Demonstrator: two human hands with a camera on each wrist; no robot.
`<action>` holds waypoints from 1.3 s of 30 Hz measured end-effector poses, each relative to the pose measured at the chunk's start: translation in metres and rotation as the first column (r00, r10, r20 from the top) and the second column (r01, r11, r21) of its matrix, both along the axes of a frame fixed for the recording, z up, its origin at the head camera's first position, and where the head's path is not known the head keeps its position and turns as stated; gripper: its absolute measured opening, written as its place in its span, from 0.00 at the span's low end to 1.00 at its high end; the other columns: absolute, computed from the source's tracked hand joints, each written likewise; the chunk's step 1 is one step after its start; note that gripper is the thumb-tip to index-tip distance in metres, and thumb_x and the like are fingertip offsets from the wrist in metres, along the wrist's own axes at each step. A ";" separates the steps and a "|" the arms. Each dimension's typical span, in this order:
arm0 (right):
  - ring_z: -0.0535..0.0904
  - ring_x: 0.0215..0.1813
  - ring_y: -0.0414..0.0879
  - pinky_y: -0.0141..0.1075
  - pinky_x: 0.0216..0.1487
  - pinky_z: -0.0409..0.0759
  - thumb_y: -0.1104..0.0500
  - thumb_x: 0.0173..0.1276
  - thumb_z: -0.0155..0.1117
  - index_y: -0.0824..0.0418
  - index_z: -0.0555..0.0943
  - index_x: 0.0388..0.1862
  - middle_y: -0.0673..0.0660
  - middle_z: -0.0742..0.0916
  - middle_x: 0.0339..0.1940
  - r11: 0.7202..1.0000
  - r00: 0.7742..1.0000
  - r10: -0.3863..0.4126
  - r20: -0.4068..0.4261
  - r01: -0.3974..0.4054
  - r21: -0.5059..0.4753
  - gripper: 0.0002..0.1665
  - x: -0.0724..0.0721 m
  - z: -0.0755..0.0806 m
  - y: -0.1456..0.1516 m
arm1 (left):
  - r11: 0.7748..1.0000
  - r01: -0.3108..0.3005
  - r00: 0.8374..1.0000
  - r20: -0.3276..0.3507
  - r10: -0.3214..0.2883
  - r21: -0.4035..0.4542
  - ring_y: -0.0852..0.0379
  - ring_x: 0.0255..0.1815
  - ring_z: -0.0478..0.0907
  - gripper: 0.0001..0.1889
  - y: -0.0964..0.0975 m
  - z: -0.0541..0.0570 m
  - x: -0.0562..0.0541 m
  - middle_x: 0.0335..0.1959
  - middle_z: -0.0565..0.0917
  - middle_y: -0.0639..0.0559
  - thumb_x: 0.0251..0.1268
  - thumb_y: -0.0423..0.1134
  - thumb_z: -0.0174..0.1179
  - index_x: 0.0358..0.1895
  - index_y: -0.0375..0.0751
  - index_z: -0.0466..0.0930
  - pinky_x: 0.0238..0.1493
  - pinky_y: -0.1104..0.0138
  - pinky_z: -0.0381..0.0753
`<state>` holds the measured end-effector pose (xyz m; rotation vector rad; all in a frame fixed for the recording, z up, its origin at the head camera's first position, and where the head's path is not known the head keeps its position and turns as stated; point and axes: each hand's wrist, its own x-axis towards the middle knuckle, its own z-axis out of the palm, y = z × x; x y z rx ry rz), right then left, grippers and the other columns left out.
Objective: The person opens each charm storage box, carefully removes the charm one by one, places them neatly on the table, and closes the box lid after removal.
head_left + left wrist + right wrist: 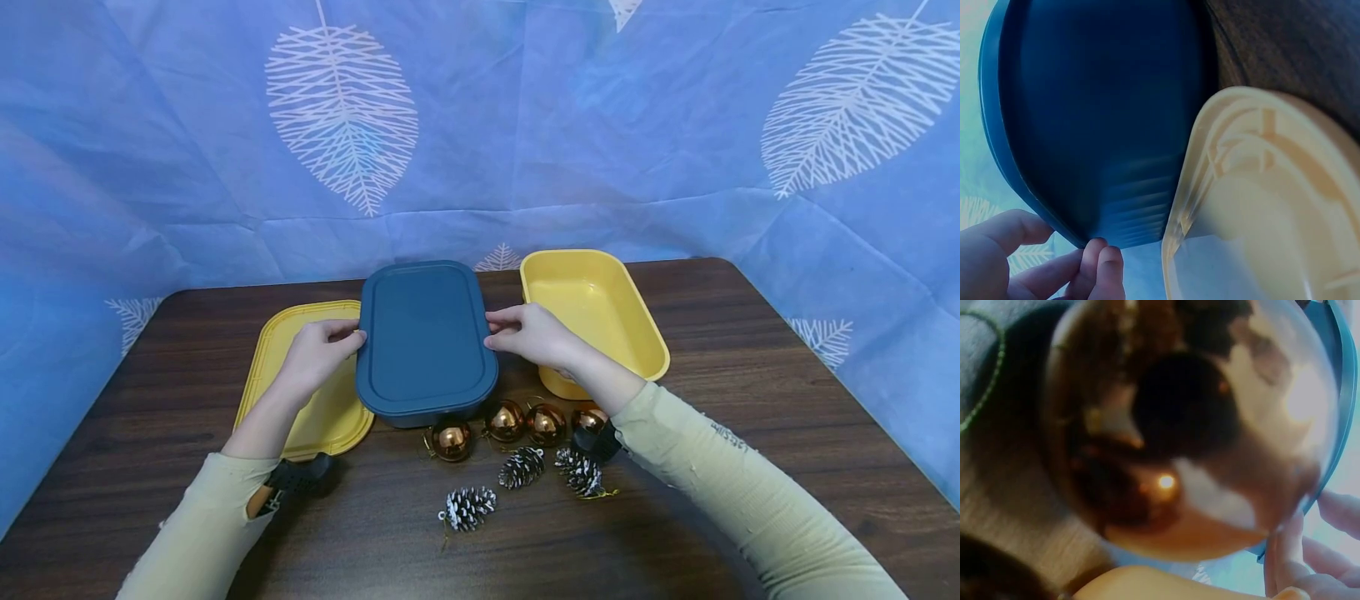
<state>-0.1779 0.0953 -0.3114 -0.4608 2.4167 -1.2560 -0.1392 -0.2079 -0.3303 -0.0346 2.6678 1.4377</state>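
A dark blue lidded box (423, 417) stands in the middle of the table, its blue lid (423, 333) lying flat on top. My left hand (318, 354) pinches the lid's left edge between thumb and fingers; the left wrist view shows those fingers (1110, 269) at the rim. On the opposite side, my right hand (532, 337) pinches the right edge. Whether the lid is pressed down or loose, I cannot tell. Under the left hand lies a yellow lid (330, 425), and a yellow box (600, 317) without a lid stands beside the right hand.
Several shiny copper ball ornaments (505, 422) sit just in front of the boxes; one ball (1191, 425) fills much of the right wrist view. Nearer me are three white-tipped pine cones (468, 508). A blue leaf-patterned cloth (525, 125) hangs behind the table's far edge.
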 end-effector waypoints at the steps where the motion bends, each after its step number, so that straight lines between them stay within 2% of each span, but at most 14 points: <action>1: 0.78 0.55 0.49 0.42 0.57 0.75 0.59 0.69 0.61 0.65 0.67 0.69 0.62 0.78 0.61 1.000 1.000 0.001 0.001 -0.001 0.000 0.31 0.000 0.000 0.000 | 1.000 -0.001 1.000 0.003 0.001 0.011 0.41 0.58 0.72 0.26 0.000 -0.001 0.000 0.61 0.74 0.36 0.72 0.45 0.51 0.67 0.33 0.67 0.57 0.50 0.71; 4: 0.78 0.55 0.49 0.42 0.56 0.75 0.59 0.69 0.61 0.64 0.67 0.69 0.61 0.78 0.61 1.000 1.000 0.000 0.004 0.000 0.005 0.31 0.000 0.000 0.000 | 0.999 -0.001 1.000 0.009 0.001 0.037 0.41 0.56 0.73 0.26 -0.001 -0.003 -0.001 0.60 0.74 0.36 0.72 0.45 0.51 0.67 0.33 0.67 0.57 0.50 0.71; 11: 0.78 0.55 0.49 0.42 0.56 0.75 0.58 0.70 0.61 0.64 0.67 0.70 0.60 0.78 0.61 1.000 1.000 -0.006 0.011 0.006 0.016 0.31 0.001 0.001 -0.001 | 0.998 -0.014 1.000 0.020 0.013 0.055 0.41 0.61 0.69 0.27 -0.002 -0.005 -0.001 0.61 0.73 0.36 0.72 0.46 0.51 0.68 0.33 0.67 0.60 0.49 0.68; 15: 0.77 0.57 0.50 0.42 0.56 0.75 0.58 0.69 0.61 0.65 0.67 0.69 0.61 0.78 0.61 1.000 1.000 -0.007 0.005 0.007 0.017 0.31 0.003 0.002 -0.001 | 0.999 -0.030 1.000 0.011 0.029 0.036 0.42 0.56 0.72 0.27 0.000 -0.004 0.001 0.56 0.76 0.36 0.72 0.45 0.51 0.68 0.33 0.67 0.55 0.51 0.71; 20: 0.76 0.58 0.51 0.43 0.56 0.74 0.59 0.68 0.62 0.65 0.69 0.68 0.62 0.78 0.60 1.000 1.000 -0.004 -0.015 0.004 -0.020 0.30 0.005 0.006 0.004 | 0.999 -0.044 0.998 -0.035 0.045 0.014 0.43 0.50 0.73 0.25 0.000 -0.001 0.005 0.49 0.76 0.38 0.71 0.44 0.51 0.66 0.33 0.68 0.47 0.56 0.72; 25: 0.77 0.55 0.51 0.44 0.55 0.75 0.59 0.67 0.63 0.63 0.71 0.66 0.61 0.79 0.59 0.999 0.997 0.010 -0.079 -0.014 -0.046 0.29 0.008 0.012 0.017 | 0.999 -0.043 0.993 -0.113 0.045 0.014 0.46 0.49 0.73 0.22 -0.005 0.005 0.011 0.49 0.76 0.39 0.70 0.42 0.51 0.62 0.33 0.73 0.45 0.59 0.72; 29: 0.78 0.53 0.49 0.44 0.53 0.76 0.58 0.67 0.64 0.59 0.73 0.65 0.58 0.79 0.59 0.999 0.993 0.007 -0.116 -0.013 -0.046 0.28 0.012 0.013 0.031 | 1.000 -0.015 0.988 -0.155 0.019 0.024 0.49 0.46 0.73 0.22 -0.012 0.010 0.018 0.49 0.76 0.39 0.71 0.43 0.51 0.61 0.31 0.74 0.43 0.60 0.72; 32: 0.78 0.54 0.49 0.43 0.51 0.77 0.58 0.66 0.65 0.58 0.75 0.63 0.56 0.80 0.59 0.998 0.992 -0.013 -0.122 0.006 -0.059 0.27 0.016 0.013 0.040 | 1.000 -0.015 0.987 -0.161 0.014 -0.006 0.48 0.46 0.73 0.22 -0.020 0.012 0.022 0.49 0.76 0.40 0.72 0.44 0.51 0.61 0.33 0.74 0.43 0.59 0.71; 39: 0.77 0.55 0.52 0.44 0.51 0.78 0.59 0.67 0.64 0.63 0.74 0.62 0.60 0.78 0.60 0.994 0.993 -0.028 -0.114 0.015 -0.108 0.25 0.019 0.014 0.064 | 0.991 -0.077 0.987 -0.147 0.061 -0.107 0.45 0.49 0.73 0.23 -0.050 0.008 0.032 0.50 0.77 0.38 0.72 0.47 0.51 0.61 0.33 0.74 0.42 0.59 0.71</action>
